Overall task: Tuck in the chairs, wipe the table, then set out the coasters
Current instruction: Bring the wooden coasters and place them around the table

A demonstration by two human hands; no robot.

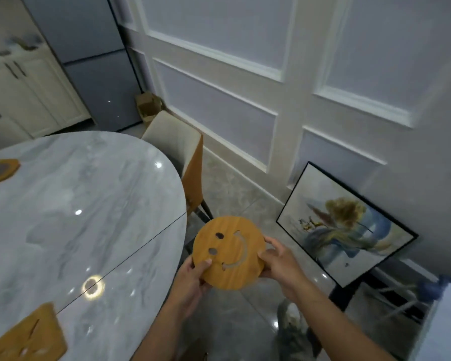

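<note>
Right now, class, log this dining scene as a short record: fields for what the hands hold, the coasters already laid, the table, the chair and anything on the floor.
held item: round smiley coaster, off the table edge, above the floor
left hand: grips its lower left rim
right hand: grips its right rim
coasters laid: hexagonal coaster far left; square coaster near corner
table: glossy marble top
chair: tucked against the table
floor: framed painting leaning on the wall
</note>
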